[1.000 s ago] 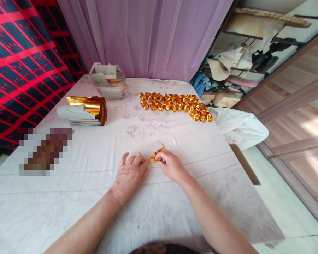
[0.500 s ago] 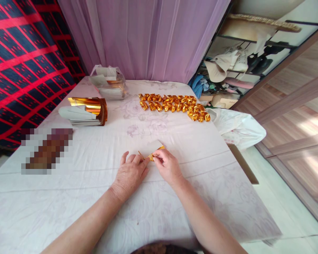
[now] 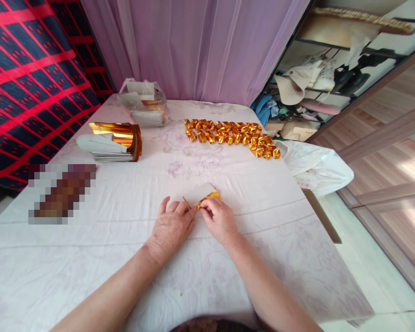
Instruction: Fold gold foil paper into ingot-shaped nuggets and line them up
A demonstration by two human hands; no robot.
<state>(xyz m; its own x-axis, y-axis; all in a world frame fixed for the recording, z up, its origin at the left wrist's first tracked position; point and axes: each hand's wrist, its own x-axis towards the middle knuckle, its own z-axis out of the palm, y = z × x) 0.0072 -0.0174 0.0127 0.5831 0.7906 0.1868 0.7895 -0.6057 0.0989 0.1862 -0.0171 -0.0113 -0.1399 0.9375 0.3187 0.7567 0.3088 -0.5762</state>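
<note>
A sheet of gold foil paper (image 3: pixel 202 192) with a pale grey back lies partly folded on the cloth, its gold side showing along the right and near edges. My left hand (image 3: pixel 171 226) rests low on the table, thumb and forefinger closed on the near left part of the sheet, the other fingers curved and a little apart. At the near right edge, my right hand (image 3: pixel 219 220) pinches the fold between thumb and fingertips. Both hands' fingertips almost meet, and they hide part of the fold. Folded gold foil pieces (image 3: pixel 230 133) stand in rows farther back.
A curved stack of gold foil sheets (image 3: pixel 110 154) lies at the left, with a clear plastic bag of more sheets (image 3: pixel 145 103) behind it. A pixelated brown patch (image 3: pixel 65 191) covers something nearer. Beyond the table's right edge are a white plastic bag (image 3: pixel 321 166) and a shelf (image 3: pixel 332 44).
My right fingers have worked the foil edge, and more gold shows along the sheet's right side. My left hand stays nearly in place. The whole view has shifted slightly.
</note>
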